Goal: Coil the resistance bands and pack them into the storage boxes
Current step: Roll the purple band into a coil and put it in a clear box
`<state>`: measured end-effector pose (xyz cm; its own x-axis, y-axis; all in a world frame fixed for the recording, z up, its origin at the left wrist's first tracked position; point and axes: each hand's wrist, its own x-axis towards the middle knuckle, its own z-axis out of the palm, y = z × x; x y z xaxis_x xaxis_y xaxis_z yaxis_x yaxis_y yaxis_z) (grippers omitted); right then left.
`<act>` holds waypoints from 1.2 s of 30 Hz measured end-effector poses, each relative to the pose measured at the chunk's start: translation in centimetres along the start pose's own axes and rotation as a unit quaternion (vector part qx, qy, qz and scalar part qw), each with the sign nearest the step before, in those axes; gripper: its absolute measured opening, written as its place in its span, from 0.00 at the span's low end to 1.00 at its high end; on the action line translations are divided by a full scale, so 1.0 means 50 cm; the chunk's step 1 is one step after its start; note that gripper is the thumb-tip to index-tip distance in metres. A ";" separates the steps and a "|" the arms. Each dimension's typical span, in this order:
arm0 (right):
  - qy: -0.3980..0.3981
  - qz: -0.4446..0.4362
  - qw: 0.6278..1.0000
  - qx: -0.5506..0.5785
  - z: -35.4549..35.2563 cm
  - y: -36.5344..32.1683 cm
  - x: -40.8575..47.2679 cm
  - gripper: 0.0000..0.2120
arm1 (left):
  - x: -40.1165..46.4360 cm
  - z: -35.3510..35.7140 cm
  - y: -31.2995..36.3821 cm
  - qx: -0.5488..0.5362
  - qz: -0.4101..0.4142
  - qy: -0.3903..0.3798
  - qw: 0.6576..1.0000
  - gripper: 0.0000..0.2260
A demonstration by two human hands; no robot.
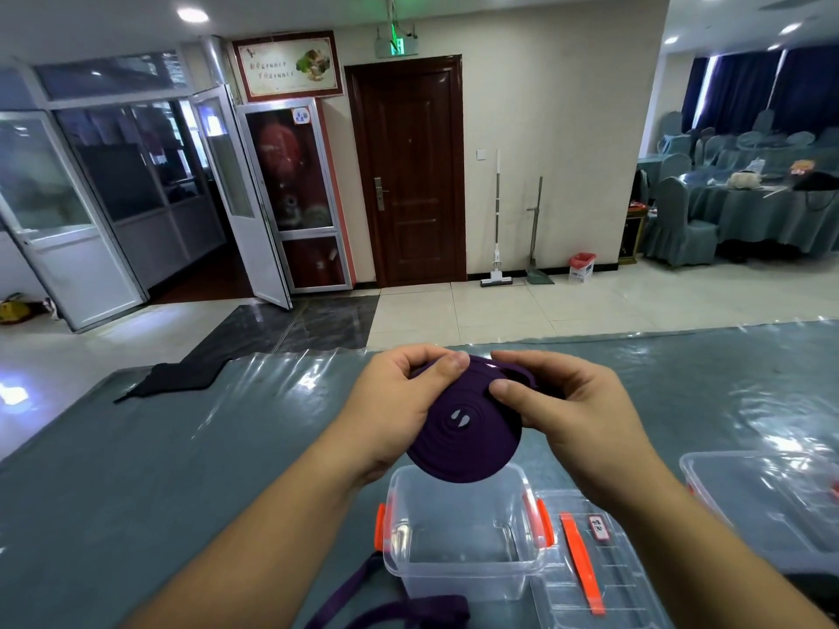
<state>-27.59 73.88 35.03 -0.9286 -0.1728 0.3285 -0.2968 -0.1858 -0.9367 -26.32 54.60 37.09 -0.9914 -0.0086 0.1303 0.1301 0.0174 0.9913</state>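
A: Coil status? Purple resistance band (461, 429) looks wound into a flat disc, held in the air just above the open clear storage box (458, 533).

B: Yep. Left hand (399, 410) grips it, fingers curled behind, thumb over the top edge. Right hand (567, 401) pinches the outer wrap, thumb pressing the face, fingers curled over the far rim. Both closed on the band.

A: Fully wound?

B: Mostly, I'd say. The last wrap near the top sits a bit loose under the right fingers, so prob. the end needs tucking. Can't tell if the tail's secured.

A: Box contents?

B: Nothing visible inside; orange latches on both sides. Its lid (590, 560) lies flat just beside it on the right, orange handle facing up.

A: So nothing packed yet?

B: Not in this box. A second clear box (767, 501) sits well apart at right, partly out of frame; contents unclear.

A: More bands left?

B: At least one: a purple strap (386, 606) lies uncoiled on the plastic-covered table (159, 469), by the box's near-left corner. Could be a separate band or webbing, hard to say.

A: Remaining, then?

B: My read: finish the wrap, drop the coil in, coil the loose strap, pack it, close lids. Early-to-mid stage.
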 end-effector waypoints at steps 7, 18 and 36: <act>0.024 -0.007 0.999 0.024 0.017 0.031 -0.029 0.16 | 0.001 0.010 -0.017 -0.053 -0.021 0.024 0.998 0.11; 0.054 -0.001 0.997 0.062 0.022 0.059 -0.035 0.14 | 0.008 0.009 -0.032 -0.059 -0.053 0.006 0.997 0.14; 0.033 0.161 0.983 0.080 -0.084 0.169 -0.054 0.16 | 0.019 0.070 -0.166 -0.087 -0.183 0.021 0.979 0.10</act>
<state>-28.51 76.82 25.73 -0.9827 -0.1850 0.0042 0.0491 -0.2830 -0.9579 -28.38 57.93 28.94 -0.9714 -0.0228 -0.2364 -0.2295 -0.1653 0.9592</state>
